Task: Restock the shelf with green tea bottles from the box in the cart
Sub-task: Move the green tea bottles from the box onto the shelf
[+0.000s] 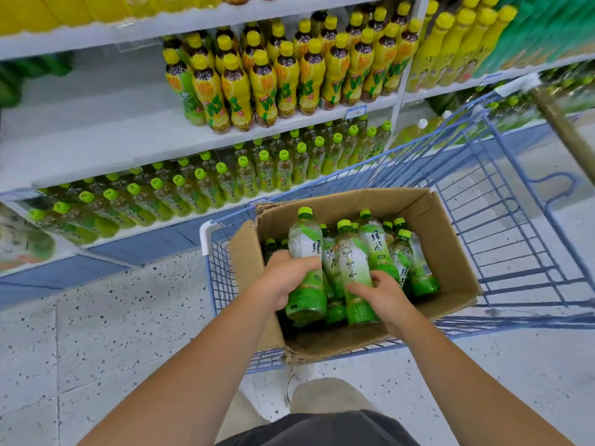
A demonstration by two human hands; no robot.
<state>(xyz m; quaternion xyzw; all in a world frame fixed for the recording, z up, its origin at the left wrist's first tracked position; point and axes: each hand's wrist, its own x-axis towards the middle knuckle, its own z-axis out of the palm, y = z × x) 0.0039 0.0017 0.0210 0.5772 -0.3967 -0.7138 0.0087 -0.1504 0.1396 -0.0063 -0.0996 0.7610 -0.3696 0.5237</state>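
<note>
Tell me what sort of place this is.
Most likely a supermarket drinks aisle: shelves packed with bottled tea, a price tag on the shelf edge, and a wire cart carrying a box of green tea bottles.

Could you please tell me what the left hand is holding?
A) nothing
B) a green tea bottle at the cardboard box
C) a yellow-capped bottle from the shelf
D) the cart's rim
B: the left hand grips a green tea bottle at the cardboard box; the right hand grips a second green tea bottle.
</note>
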